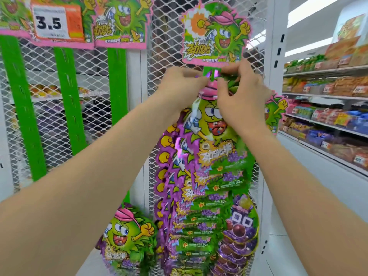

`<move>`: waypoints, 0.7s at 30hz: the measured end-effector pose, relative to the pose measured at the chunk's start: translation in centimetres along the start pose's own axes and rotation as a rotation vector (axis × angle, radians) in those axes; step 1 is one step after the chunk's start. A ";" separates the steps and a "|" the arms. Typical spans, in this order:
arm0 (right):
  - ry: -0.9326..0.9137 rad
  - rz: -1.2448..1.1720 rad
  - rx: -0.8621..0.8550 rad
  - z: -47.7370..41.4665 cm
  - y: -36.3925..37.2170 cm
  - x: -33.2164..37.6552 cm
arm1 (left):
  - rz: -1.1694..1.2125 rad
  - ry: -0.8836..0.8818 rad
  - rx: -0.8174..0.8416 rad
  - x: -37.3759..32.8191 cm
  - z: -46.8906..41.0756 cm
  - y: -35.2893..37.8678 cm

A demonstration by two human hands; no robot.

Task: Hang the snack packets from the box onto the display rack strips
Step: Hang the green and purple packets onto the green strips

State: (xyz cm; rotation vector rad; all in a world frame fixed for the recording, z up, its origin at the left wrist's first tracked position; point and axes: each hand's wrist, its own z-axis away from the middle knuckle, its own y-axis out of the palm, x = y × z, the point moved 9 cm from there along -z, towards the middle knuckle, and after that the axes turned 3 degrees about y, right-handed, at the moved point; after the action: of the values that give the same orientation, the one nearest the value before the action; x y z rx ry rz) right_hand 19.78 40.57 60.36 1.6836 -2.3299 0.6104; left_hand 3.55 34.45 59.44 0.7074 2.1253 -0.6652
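Observation:
Both my hands are raised to the top of a green display strip (212,73), just under its pink-edged header card (214,34). My left hand (180,88) and my right hand (242,96) pinch the top edge of a green and purple snack packet (213,124) with a cartoon face, holding it against the strip's hook. Below it several identical packets (201,206) hang overlapping down the same strip. The hook itself is mostly hidden by my fingers.
Three bare green strips (66,100) hang on the white wire mesh panel (95,76) to the left, under header cards and a 3.5 price tag (50,22). More packets (127,236) sit low at centre. Stocked store shelves (328,116) run along the right.

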 end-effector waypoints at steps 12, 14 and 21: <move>-0.139 -0.101 0.261 19.4 2.5 1.9 | -0.684 0.661 -0.089 9.4 15.4 -2.0; -0.015 -0.022 0.624 27.7 6.1 -0.2 | -0.685 0.521 0.101 15.7 20.4 -1.2; 0.177 0.371 1.608 53.4 11.7 -7.8 | -0.759 -0.237 0.938 40.2 40.7 2.5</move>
State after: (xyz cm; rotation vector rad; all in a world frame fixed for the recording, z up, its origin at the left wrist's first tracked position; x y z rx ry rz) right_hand 15.37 26.76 7.07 1.2338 -1.8687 3.0381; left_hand 4.31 20.00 4.03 0.2036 1.7464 -2.1074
